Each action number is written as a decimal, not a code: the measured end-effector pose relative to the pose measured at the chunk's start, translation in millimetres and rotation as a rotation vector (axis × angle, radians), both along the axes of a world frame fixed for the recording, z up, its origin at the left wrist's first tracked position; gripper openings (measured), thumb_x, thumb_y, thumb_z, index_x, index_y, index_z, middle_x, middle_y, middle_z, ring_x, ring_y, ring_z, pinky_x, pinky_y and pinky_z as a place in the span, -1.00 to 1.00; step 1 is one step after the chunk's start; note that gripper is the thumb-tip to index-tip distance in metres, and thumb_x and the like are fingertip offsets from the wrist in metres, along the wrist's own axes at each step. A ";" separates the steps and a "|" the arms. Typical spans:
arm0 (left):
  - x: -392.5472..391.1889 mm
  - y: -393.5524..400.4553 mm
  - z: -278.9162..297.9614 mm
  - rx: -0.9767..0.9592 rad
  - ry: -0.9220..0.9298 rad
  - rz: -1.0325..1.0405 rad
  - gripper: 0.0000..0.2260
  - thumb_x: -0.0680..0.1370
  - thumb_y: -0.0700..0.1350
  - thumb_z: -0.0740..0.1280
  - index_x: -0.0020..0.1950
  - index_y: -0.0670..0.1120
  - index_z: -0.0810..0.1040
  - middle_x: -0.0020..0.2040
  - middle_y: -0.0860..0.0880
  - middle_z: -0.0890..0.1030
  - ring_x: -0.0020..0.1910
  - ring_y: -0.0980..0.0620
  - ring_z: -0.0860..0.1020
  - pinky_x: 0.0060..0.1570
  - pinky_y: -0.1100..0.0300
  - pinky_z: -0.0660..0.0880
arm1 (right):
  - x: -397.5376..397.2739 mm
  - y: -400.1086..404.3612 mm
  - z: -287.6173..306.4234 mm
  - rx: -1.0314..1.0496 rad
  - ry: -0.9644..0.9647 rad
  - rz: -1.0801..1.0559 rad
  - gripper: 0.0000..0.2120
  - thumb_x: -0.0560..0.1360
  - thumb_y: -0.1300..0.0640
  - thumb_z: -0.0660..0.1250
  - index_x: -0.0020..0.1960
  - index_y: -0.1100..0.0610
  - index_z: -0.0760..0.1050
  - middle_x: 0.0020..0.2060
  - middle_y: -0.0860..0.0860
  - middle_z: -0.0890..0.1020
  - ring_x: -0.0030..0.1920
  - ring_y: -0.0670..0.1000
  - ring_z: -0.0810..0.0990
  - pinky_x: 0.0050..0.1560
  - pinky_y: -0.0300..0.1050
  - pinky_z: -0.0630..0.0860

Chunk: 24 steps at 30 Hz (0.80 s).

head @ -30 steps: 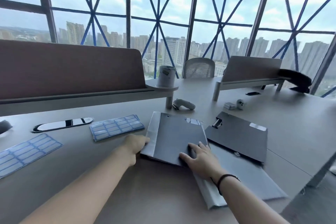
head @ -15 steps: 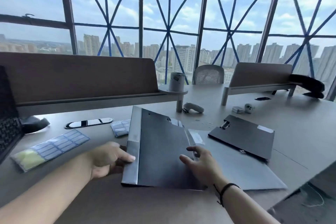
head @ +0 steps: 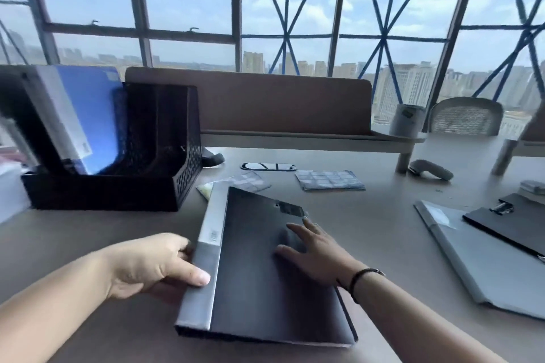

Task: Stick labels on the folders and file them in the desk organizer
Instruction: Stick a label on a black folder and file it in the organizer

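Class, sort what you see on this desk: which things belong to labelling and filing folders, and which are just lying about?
Belongs to the job:
- dark grey folder with silver spine, held by left hand, right hand flat on it
- black mesh desk organizer holding a blue folder
- blue-and-white label sheets
- pale grey folder
- black clipboard

Lying about:
- grey handheld controller
- white cup
- mesh office chair

The left hand [head: 153, 265] grips the grey spine of a dark folder [head: 265, 274], the right hand [head: 315, 250] lies flat on its cover; a black organizer [head: 118, 186] stands beyond the left hand
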<state>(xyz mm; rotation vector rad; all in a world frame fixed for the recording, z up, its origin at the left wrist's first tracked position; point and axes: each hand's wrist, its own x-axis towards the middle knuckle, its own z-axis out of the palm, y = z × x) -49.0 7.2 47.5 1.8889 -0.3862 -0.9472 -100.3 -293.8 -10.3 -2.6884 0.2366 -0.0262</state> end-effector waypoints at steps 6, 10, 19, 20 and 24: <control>-1.5 21.7 -12.8 0.413 -0.353 0.067 -0.66 0.49 -0.04 0.51 0.14 -0.11 0.47 -0.18 -0.04 0.72 -0.31 0.05 0.62 -0.29 0.20 0.55 | 12.1 33.9 -16.9 -0.161 0.047 0.075 -0.25 0.46 -0.51 0.00 0.57 -0.24 0.04 0.61 -0.06 0.00 0.60 0.00 -0.13 0.57 0.08 -0.16; 3.0 6.2 -17.4 0.582 -0.783 0.094 -0.45 0.49 0.24 0.40 0.39 0.10 0.33 0.25 0.10 0.51 0.17 0.11 0.52 0.04 0.21 0.45 | 11.4 37.9 -15.3 -0.182 0.048 0.070 -0.24 0.45 -0.52 -0.01 0.56 -0.25 0.05 0.61 -0.09 0.03 0.60 0.00 -0.10 0.57 0.05 -0.13; 57.9 -46.7 -49.1 0.609 -0.988 -0.095 -0.33 0.58 0.36 0.10 0.62 0.12 0.06 0.65 0.04 0.00 0.63 0.00 -0.04 0.58 0.02 -0.04 | 12.1 44.7 -9.7 -0.181 -0.077 0.112 -0.23 0.37 -0.56 0.11 0.48 -0.23 0.30 0.51 -0.21 0.28 0.54 -0.05 0.17 0.52 -0.15 0.10; 62.9 -49.0 -50.4 0.640 -0.984 -0.114 -0.30 0.57 0.40 0.06 0.63 0.12 0.03 0.66 0.04 -0.02 0.63 -0.01 -0.04 0.58 0.00 -0.04 | 13.9 45.0 -8.4 -0.197 -0.109 0.118 -0.26 0.36 -0.55 0.13 0.44 -0.22 0.35 0.47 -0.24 0.34 0.49 -0.06 0.25 0.48 -0.16 0.17; 79.6 -57.2 -45.7 0.710 -1.032 -0.156 -0.28 0.51 0.47 0.03 0.60 0.17 0.11 0.62 0.05 0.14 0.59 -0.06 0.12 0.55 0.00 0.07 | 32.2 35.9 -4.2 -0.208 -0.169 0.121 -0.42 0.39 -0.49 0.18 0.26 -0.21 0.51 0.26 -0.31 0.51 0.19 -0.08 0.42 0.24 -0.18 0.37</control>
